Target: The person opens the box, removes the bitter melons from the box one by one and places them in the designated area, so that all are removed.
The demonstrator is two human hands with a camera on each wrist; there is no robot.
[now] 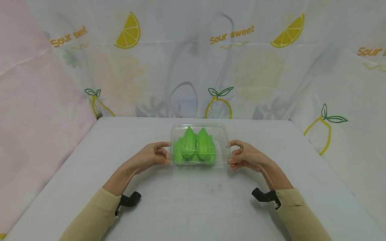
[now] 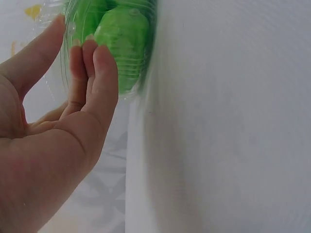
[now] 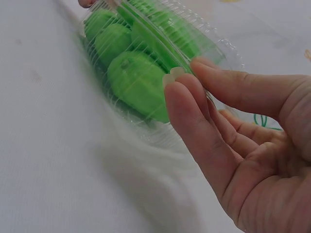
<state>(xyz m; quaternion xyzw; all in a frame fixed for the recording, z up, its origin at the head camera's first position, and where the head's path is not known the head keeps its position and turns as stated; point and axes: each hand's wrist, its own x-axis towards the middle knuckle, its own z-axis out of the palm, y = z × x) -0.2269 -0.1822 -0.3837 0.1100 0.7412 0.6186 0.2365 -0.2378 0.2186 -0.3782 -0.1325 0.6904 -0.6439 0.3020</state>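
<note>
A clear plastic clamshell box sits at the middle of the far part of the table, lid down. Inside it lie several bright green fruit-like pieces, ribbed and pointed at one end. My left hand pinches the box's left end, its thumb and fingertips at the rim in the left wrist view. At the right end, my right hand grips the rim between thumb and fingers. Through the ridged wall in the right wrist view, rounded green pieces show close to the fingertips.
A white cloth covers the table. Behind it hangs a pale curtain printed with lemons and lettering, continuing along both sides. Black wrist mounts stick out from the beige sleeves.
</note>
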